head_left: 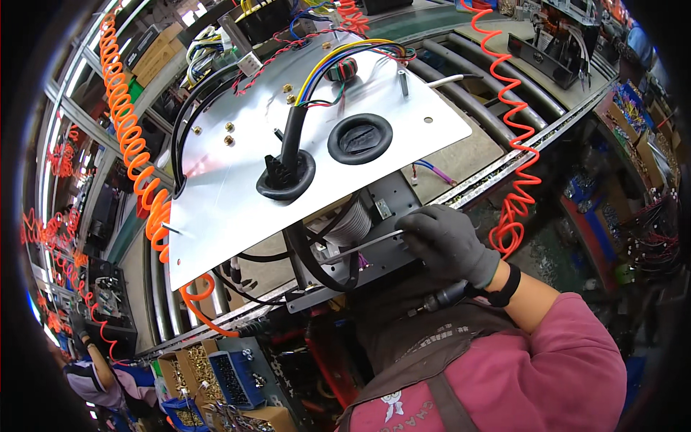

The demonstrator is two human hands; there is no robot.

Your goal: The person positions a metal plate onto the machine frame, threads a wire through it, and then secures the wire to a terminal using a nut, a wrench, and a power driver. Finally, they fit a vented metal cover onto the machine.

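The right hand (445, 241), in a grey glove, is curled nearly closed, its fingertips pinching one end of a thin pale strip (361, 247) — the strip runs toward eight o'clock, past a black cable loop (309, 263). The left hand is out of sight; I cannot tell its state. From the right hand, the silver panel (237, 176) sits at ten o'clock, bearing two black rubber rings (385, 137) — coloured wires (317, 68) rise from the nearer-left one. A dark screwdriver (445, 297) is at six o'clock, close below the glove.
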